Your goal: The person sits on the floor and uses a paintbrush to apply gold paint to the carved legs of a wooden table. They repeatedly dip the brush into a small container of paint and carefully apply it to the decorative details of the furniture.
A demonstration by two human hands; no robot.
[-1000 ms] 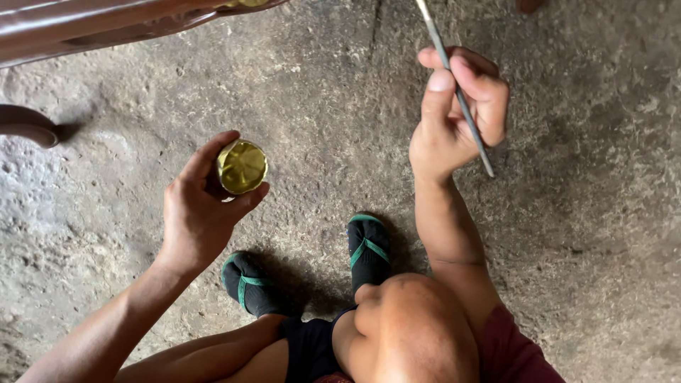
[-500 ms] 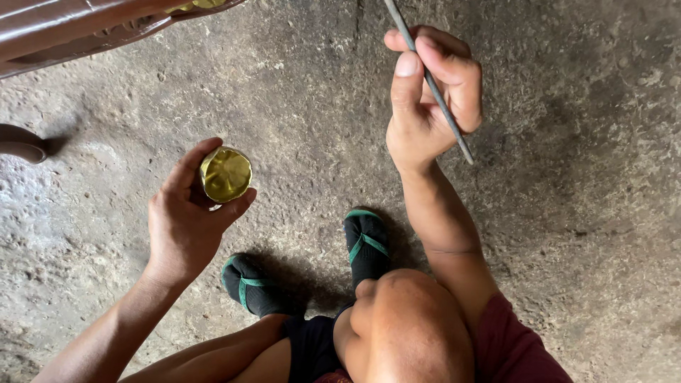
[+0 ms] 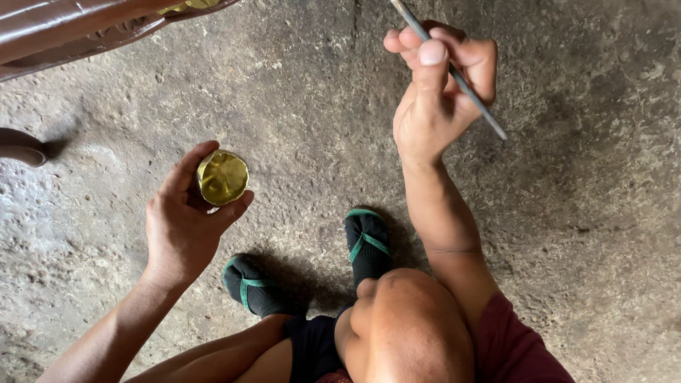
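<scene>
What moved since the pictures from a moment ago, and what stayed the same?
The right hand rose toward the top of the view and drifted left, carrying the thin grey rod with it. The left hand slid a little left and down, taking the small brass-coloured cup along. Nothing was picked up or let go. Both grips and the feet in black sandals stayed as they were.

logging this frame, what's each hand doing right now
Left hand: closed around a small round brass-coloured cup.
Right hand: closed on a thin metal rod.
</scene>
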